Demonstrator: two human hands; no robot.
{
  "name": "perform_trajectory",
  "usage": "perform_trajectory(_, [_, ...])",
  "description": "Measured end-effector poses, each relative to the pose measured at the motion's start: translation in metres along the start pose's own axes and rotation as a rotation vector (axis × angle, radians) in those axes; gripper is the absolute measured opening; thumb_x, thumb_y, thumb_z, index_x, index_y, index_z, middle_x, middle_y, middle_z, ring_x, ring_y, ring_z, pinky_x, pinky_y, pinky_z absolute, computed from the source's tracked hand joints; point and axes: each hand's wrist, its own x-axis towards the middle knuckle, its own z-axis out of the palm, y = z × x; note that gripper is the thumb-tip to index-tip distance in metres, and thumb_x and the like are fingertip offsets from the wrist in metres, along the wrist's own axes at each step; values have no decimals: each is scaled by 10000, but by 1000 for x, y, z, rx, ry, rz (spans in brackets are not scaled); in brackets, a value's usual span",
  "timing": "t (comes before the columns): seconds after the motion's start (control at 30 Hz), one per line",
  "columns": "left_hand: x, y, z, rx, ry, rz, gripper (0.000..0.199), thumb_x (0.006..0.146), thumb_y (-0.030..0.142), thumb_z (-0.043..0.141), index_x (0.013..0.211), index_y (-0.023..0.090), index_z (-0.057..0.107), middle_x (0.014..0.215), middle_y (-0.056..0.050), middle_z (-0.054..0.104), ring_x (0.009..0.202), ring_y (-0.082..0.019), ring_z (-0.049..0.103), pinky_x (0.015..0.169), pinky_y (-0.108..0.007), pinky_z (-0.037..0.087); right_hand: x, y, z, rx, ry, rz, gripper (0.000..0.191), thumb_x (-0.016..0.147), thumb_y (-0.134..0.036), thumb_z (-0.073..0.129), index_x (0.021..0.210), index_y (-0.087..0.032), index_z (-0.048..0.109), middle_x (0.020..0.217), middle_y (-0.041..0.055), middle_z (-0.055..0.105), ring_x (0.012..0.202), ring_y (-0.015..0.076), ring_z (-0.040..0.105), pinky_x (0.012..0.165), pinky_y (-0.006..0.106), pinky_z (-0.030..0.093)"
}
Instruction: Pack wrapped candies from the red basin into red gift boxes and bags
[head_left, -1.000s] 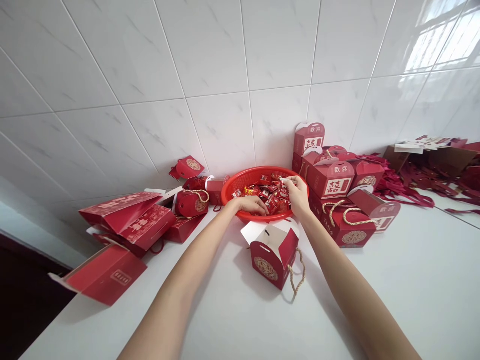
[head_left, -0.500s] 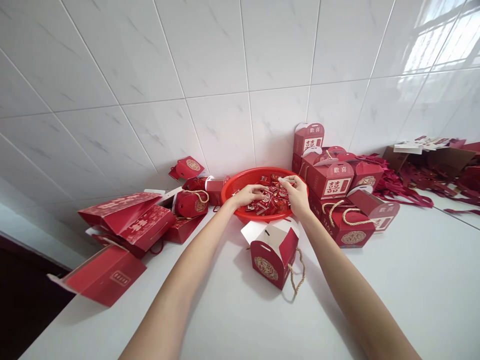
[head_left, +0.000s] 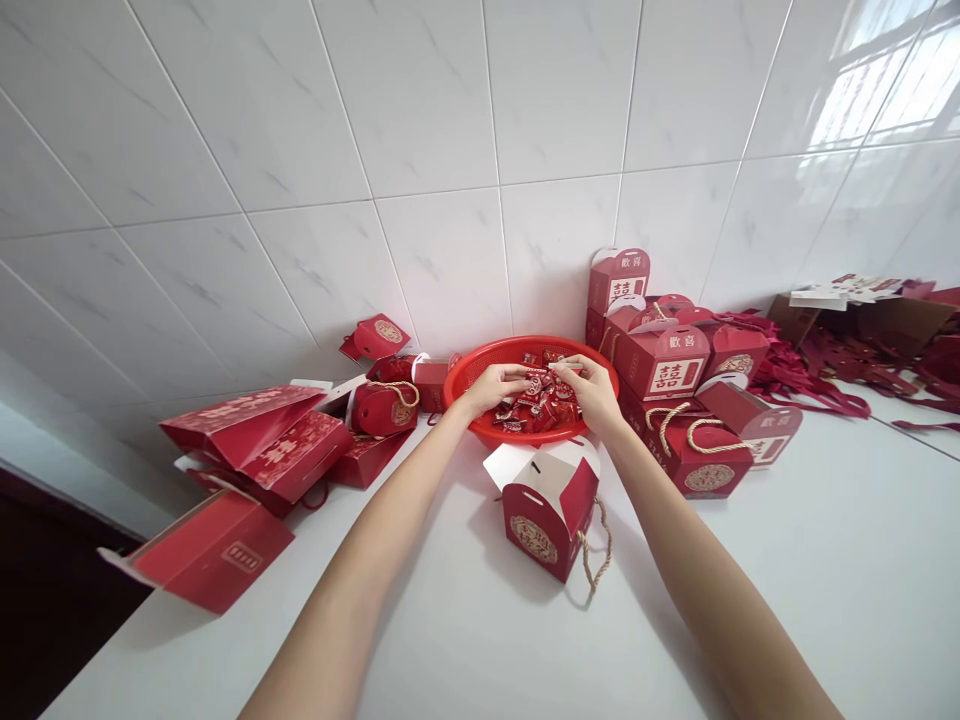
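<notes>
A red plastic basket (head_left: pixel 480 352) holds several red-wrapped candies (head_left: pixel 551 412). Over its left side, my left hand (head_left: pixel 495 388) has its fingers closed on a wrapped candy at the fingertips. My right hand (head_left: pixel 591 390) reaches in from the other side, thumb and fingers pinched on a wrapped candy; its fingertips are close to those of the left. In front of the basket stands a red gift box (head_left: pixel 536 525) with its top flaps open and a rope handle (head_left: pixel 600 560) hanging at its right side.
Red gift boxes (head_left: pixel 675 370) are stacked to the right of the basket. More red boxes (head_left: pixel 262 450) lie tumbled at the left. Red ribbons (head_left: pixel 795 375) and a cardboard carton (head_left: pixel 900 325) are at far right. A tiled wall (head_left: pixel 435 250) rises behind the white table (head_left: pixel 465 640).
My right hand has shifted slightly left, bringing its fingertips closer to my left hand's. The left hand and the open gift box stay almost where they were.
</notes>
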Motion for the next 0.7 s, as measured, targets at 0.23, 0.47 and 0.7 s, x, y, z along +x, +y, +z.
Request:
perform_trajectory(0.23, [-5,7,2,20,-28,57,525,637,444,850,1033,112,759,1069,-111,753,987,-247,674,928,-391,501,-2,-3,0,-79,-108,17,311,586,-483,821,663,-206,702,711,3,675,716,180,606,735,332,488])
perform_trajectory(0.47, [-10,13,5,32,-71,10,471,637,452,853,953,114,763,954,-84,760,903,-223,679,860,-357,518,-3,-2,0,-119,-93,25,245,601,-437,790,671,-209,732,711,22,699,685,188,611,684,337,489])
perform_trajectory(0.7, [-11,15,5,69,-76,20,390,635,446,841,840,123,760,835,-48,751,815,-194,670,817,-328,519,-2,-2,0,-155,-89,41,224,596,-413,766,660,-202,724,696,23,701,666,186,620,663,328,492])
